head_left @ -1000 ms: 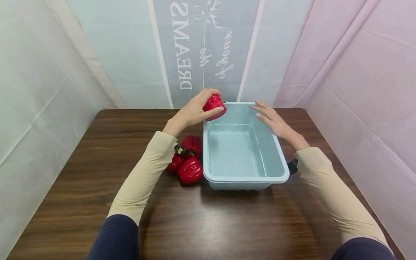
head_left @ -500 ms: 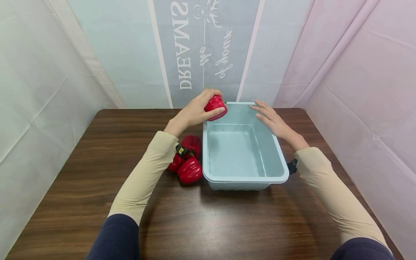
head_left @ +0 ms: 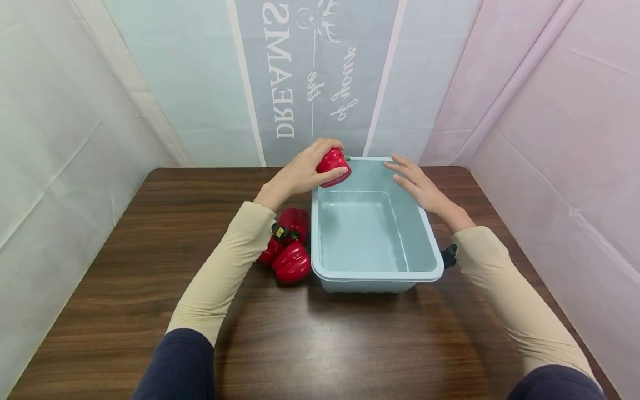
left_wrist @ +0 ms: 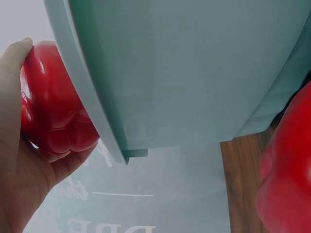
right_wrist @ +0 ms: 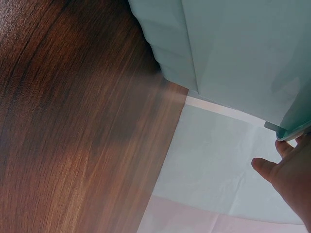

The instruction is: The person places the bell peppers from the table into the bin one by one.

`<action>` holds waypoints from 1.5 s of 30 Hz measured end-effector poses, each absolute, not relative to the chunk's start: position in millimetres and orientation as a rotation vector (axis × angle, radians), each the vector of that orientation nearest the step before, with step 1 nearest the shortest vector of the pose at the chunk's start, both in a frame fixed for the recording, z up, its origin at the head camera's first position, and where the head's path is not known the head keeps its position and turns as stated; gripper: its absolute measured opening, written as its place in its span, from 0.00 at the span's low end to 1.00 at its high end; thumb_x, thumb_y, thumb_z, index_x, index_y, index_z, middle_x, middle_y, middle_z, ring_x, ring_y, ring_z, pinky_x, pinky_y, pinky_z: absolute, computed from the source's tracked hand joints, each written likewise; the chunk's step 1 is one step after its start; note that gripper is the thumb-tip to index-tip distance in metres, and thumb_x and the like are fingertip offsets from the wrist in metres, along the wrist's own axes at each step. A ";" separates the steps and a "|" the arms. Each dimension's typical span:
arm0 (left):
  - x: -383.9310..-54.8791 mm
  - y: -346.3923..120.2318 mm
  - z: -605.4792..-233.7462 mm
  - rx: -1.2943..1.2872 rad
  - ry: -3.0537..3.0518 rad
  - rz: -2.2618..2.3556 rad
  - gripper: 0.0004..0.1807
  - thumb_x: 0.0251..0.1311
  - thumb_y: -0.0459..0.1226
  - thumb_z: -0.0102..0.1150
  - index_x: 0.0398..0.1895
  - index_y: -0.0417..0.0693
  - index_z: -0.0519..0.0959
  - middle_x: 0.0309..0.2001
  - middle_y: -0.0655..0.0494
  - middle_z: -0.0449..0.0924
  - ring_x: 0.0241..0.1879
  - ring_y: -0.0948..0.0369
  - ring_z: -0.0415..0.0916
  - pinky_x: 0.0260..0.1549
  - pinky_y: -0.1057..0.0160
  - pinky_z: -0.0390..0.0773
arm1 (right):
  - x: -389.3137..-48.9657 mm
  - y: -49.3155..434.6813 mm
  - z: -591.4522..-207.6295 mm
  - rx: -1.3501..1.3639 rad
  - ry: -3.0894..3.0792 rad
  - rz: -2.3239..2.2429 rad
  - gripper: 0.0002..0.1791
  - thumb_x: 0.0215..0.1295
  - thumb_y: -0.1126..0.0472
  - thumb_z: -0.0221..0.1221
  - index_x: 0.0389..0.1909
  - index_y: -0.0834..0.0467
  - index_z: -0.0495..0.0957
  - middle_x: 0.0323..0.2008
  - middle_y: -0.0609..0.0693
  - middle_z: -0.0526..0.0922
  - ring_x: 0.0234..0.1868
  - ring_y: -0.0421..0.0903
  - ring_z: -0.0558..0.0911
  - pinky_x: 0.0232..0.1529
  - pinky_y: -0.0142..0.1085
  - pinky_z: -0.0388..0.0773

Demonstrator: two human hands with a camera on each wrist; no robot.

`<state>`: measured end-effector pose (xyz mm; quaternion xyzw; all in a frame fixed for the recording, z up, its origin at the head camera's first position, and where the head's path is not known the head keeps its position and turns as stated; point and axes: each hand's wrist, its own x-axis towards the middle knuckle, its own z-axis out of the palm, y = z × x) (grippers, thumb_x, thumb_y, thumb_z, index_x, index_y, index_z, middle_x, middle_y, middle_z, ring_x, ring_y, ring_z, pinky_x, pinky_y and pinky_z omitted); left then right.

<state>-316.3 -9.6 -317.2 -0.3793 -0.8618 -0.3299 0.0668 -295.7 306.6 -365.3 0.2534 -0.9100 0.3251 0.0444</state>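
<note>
My left hand (head_left: 301, 169) grips a shiny red bell pepper (head_left: 333, 165) with a green stem, up at the back left corner of a pale blue plastic bin (head_left: 367, 276). In the left wrist view thumb and fingers curl round this bell pepper (left_wrist: 56, 102), beside the bin's rim (left_wrist: 87, 92). My right hand (head_left: 420, 186) lies over the bin's back right rim, fingers spread and fairly straight, holding nothing. In the right wrist view part of that hand (right_wrist: 294, 174) shows at the bin's rim. The bin's inside shows nothing in it.
Three more red bell peppers (head_left: 292, 263) lie close together on the dark wooden table (head_left: 320, 344), left of the bin and partly behind the left wrist's camera. Printed cloth (head_left: 320, 83) hangs behind the table, with pale sheets at both sides.
My left hand has shifted very slightly to the right with the bell pepper still in its grip. The right hand, the bin and the other bell peppers look the same.
</note>
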 end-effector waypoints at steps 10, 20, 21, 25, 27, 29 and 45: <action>-321.9 -6.3 -319.9 -1.155 -2.600 -0.982 0.28 0.57 0.58 0.52 0.59 0.61 0.63 0.55 0.59 0.65 0.47 0.63 0.68 0.42 0.62 0.77 | -298.5 306.6 -363.7 0.783 -2.777 1.018 0.26 0.73 0.52 0.41 0.68 0.57 0.59 0.72 0.56 0.45 0.73 0.53 0.37 0.67 0.58 0.32; -324.6 -4.3 -319.4 -1.170 -2.613 -0.971 0.29 0.57 0.59 0.52 0.59 0.61 0.63 0.54 0.59 0.66 0.47 0.64 0.67 0.41 0.63 0.76 | -301.1 305.5 -360.2 0.783 -2.789 1.015 0.26 0.72 0.51 0.41 0.68 0.55 0.59 0.73 0.54 0.46 0.73 0.53 0.38 0.67 0.58 0.33; -324.6 -3.9 -319.1 -1.172 -2.615 -0.970 0.29 0.57 0.59 0.52 0.59 0.61 0.63 0.55 0.59 0.66 0.47 0.63 0.67 0.41 0.63 0.76 | -301.1 305.5 -360.0 0.783 -2.790 1.014 0.26 0.72 0.51 0.41 0.68 0.55 0.59 0.72 0.54 0.46 0.73 0.53 0.38 0.67 0.58 0.33; -326.0 -2.6 -318.9 -1.175 -2.620 -0.968 0.29 0.57 0.58 0.52 0.59 0.61 0.63 0.55 0.59 0.66 0.48 0.63 0.67 0.41 0.63 0.76 | -302.4 306.2 -359.9 0.780 -2.792 1.011 0.26 0.72 0.51 0.41 0.68 0.56 0.59 0.72 0.57 0.46 0.73 0.54 0.38 0.67 0.58 0.33; -327.3 -1.8 -318.9 -1.177 -2.625 -0.966 0.29 0.57 0.59 0.52 0.59 0.61 0.63 0.55 0.59 0.66 0.47 0.63 0.67 0.41 0.64 0.76 | -303.4 306.2 -359.8 0.773 -2.795 1.008 0.26 0.72 0.51 0.41 0.68 0.57 0.59 0.72 0.58 0.46 0.73 0.54 0.38 0.67 0.58 0.33; -328.6 -1.0 -319.0 -1.182 -2.629 -0.959 0.29 0.57 0.59 0.52 0.59 0.61 0.63 0.55 0.59 0.66 0.47 0.63 0.67 0.41 0.64 0.76 | -304.5 306.2 -359.9 0.768 -2.796 1.007 0.26 0.72 0.51 0.41 0.68 0.57 0.59 0.72 0.59 0.46 0.73 0.54 0.38 0.67 0.58 0.33; -333.1 3.5 -318.1 -1.191 -2.654 -0.927 0.30 0.57 0.58 0.53 0.60 0.60 0.63 0.55 0.59 0.66 0.49 0.63 0.66 0.42 0.64 0.76 | -309.1 308.2 -360.1 0.766 -2.795 1.040 0.25 0.72 0.53 0.42 0.68 0.57 0.60 0.73 0.53 0.46 0.73 0.53 0.38 0.68 0.58 0.33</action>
